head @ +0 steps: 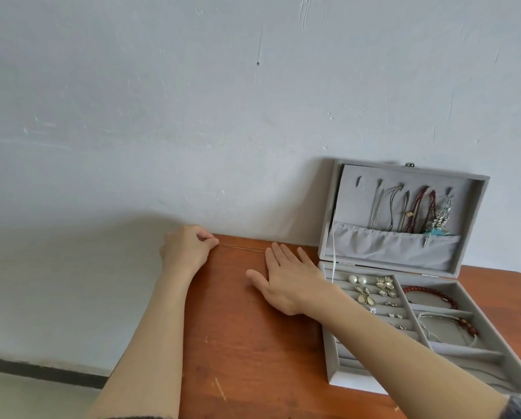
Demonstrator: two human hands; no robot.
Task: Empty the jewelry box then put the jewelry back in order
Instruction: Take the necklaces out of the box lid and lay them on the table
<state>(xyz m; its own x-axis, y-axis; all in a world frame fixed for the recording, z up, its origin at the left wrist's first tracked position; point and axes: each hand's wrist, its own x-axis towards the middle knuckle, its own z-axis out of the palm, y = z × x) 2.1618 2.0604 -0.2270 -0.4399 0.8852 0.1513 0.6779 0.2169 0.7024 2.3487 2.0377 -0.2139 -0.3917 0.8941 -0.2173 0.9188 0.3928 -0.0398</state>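
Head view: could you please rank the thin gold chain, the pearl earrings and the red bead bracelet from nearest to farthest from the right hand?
1. Thin gold chain, at the fingertips of the right hand, stretched toward the left hand.
2. Pearl earrings, in the box's near-left section.
3. Red bead bracelet, in a compartment farther right.

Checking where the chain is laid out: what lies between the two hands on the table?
In the head view, a thin chain stretches over bare table, from the left hand pinching it to the flat right hand.
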